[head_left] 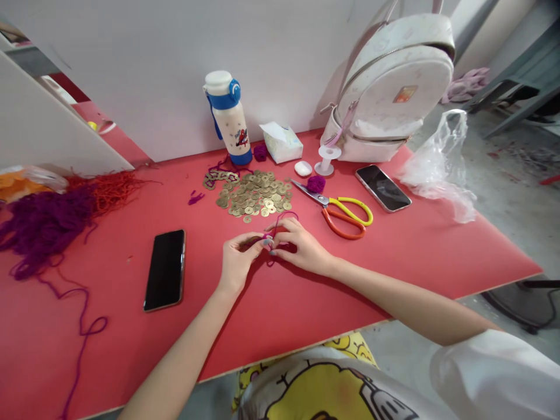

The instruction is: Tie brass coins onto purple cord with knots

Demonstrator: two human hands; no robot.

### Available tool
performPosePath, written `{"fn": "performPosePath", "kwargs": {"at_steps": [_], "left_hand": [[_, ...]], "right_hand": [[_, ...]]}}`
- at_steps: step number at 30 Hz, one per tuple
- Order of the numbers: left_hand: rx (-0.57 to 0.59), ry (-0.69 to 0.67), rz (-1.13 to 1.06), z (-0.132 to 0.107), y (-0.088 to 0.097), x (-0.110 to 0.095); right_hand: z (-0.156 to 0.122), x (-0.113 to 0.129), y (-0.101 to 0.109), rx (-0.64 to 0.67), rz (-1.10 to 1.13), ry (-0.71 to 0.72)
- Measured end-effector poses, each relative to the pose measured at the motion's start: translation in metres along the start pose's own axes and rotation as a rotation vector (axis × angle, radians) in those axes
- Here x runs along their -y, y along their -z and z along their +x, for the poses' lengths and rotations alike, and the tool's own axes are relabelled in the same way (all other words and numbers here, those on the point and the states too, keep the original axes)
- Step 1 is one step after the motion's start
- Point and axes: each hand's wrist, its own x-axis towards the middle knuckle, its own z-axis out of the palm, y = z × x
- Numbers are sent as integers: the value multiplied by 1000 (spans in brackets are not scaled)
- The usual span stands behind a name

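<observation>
My left hand [238, 256] and my right hand [297, 245] meet at the middle of the red table [394, 256], fingertips pinched together. Between them runs a purple cord [284, 219] that loops up over my right hand. My left fingers also pinch some brass coins [248, 241], partly hidden by the fingers. Just beyond my hands lies a pile of brass coins with square holes [254, 197]. A strung row of coins on purple cord [219, 177] lies at the pile's left edge.
A black phone [165, 268] lies left of my hands, another phone [383, 187] at the right. Scissors [341, 211], a purple yarn ball [315, 184], an empty spool [328, 158], water bottle [228, 116], tissues [283, 142], white backpack [389, 93], plastic bag [441, 163]. Purple and orange cord heaps [48, 219] at left.
</observation>
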Motion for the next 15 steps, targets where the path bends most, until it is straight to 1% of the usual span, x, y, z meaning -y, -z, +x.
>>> {"fn": "performPosePath", "kwargs": {"at_steps": [3, 5, 7, 10, 11, 13, 15], "left_hand": [[-14, 10, 35, -1, 0, -2], [2, 17, 80, -2, -1, -4], [25, 36, 107, -2, -2, -6], [45, 23, 122, -2, -4, -5], [49, 2, 128, -1, -3, -4], [60, -47, 149, 1, -3, -2], [60, -90, 176, 2, -1, -2]], "right_hand": [[1, -1, 1, -29, 49, -13], [2, 1, 3, -54, 159, -57], [3, 4, 5, -56, 354, -150], [3, 8, 7, -70, 724, -341], [4, 8, 8, -100, 823, -397], [5, 5, 9, -179, 944, -474], [7, 1, 11, -265, 1002, -488]]}}
